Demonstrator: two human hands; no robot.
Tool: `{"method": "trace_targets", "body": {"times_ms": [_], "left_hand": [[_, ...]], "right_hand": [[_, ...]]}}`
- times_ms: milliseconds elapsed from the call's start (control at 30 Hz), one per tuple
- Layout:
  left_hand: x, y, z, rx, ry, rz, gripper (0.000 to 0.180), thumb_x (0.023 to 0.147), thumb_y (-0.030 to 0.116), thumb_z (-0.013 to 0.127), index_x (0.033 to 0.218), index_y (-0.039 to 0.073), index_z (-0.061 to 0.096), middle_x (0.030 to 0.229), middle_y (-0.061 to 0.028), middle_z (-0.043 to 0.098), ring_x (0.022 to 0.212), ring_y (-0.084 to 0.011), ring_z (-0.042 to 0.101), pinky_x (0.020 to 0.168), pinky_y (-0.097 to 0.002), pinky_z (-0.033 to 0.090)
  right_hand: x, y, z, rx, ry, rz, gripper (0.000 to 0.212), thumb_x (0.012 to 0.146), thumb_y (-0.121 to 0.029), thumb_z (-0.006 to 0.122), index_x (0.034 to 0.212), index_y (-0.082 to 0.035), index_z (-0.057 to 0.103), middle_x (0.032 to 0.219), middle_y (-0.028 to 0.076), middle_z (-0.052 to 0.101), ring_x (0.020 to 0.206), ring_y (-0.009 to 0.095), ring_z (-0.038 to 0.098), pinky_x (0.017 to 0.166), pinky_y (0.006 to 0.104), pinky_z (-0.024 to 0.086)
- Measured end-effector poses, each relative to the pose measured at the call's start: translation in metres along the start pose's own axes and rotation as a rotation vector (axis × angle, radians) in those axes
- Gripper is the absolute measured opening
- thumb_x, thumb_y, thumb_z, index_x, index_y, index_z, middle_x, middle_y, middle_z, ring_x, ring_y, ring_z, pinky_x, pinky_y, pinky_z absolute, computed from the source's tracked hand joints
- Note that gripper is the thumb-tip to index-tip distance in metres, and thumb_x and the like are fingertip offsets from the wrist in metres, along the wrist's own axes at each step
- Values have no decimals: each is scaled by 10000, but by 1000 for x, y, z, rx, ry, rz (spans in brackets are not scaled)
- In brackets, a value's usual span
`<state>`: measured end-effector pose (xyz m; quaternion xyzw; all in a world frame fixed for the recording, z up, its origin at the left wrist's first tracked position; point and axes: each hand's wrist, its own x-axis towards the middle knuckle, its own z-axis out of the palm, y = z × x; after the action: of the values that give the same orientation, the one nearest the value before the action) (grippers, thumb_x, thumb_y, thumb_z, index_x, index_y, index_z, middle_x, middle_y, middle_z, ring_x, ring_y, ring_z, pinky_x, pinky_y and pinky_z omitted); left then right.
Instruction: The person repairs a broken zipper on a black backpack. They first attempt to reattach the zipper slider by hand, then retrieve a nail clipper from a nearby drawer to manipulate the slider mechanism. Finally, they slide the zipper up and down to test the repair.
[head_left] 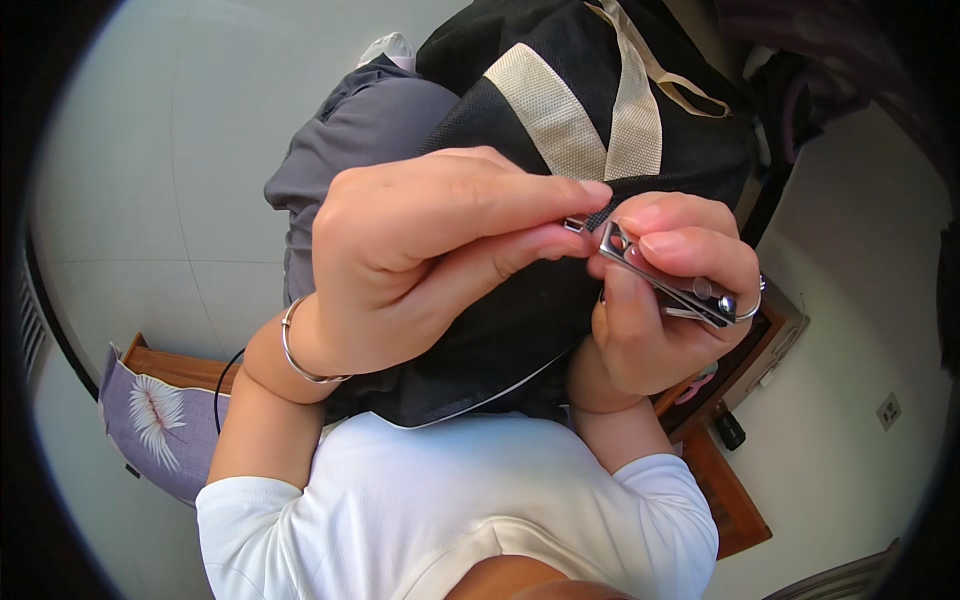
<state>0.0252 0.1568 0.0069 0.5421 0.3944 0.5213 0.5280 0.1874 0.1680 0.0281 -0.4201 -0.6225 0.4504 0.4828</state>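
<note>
My left hand [420, 240], with a silver bangle [290, 340] at its wrist, is closed in a pinch. Between its thumb and index finger sits a small shiny metal piece [574, 225], mostly covered, so its kind does not show. Close beside it on the right, my right hand [690, 260] grips a silver nail clipper [665, 282], which slants down to the right. A metal ring [758, 300] hangs at the clipper's lower right end. The two hands are held close together over a black bag [490, 330] with beige straps [550, 105].
The bag lies across my lap, over grey trousers [350, 135]. To the left is a wooden seat edge [170, 366] with a purple feather-print cloth [150, 430]. Wooden furniture [730, 490] stands at the right, near a wall socket [889, 411].
</note>
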Motion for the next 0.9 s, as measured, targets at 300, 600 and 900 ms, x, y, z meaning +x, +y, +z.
{"method": "trace_targets", "body": {"times_ms": [300,600,900], "left_hand": [[-3,-1,5,45,19,103,220,745,16,638,943,-77,618,879,-154,647,708,-226,585,647,-292,464],[-4,4,7,271,13,193,227,730,-49,626,953,-74,597,882,-170,641,727,-242,597,664,-297,483],[-6,1,7,369,33,251,229,702,-93,627,928,-80,588,872,-181,640,729,-256,606,672,-305,494]], "right_hand": [[-1,-2,-3,-73,-41,-36,210,675,35,624,865,-5,543,865,166,559,606,141,534,539,212,453],[-5,-10,-1,-128,-12,-14,212,681,30,628,874,7,542,878,169,561,630,147,547,581,221,460],[-4,-11,0,-342,-45,-147,218,679,35,631,877,12,541,867,173,571,690,182,570,667,252,473]]}}
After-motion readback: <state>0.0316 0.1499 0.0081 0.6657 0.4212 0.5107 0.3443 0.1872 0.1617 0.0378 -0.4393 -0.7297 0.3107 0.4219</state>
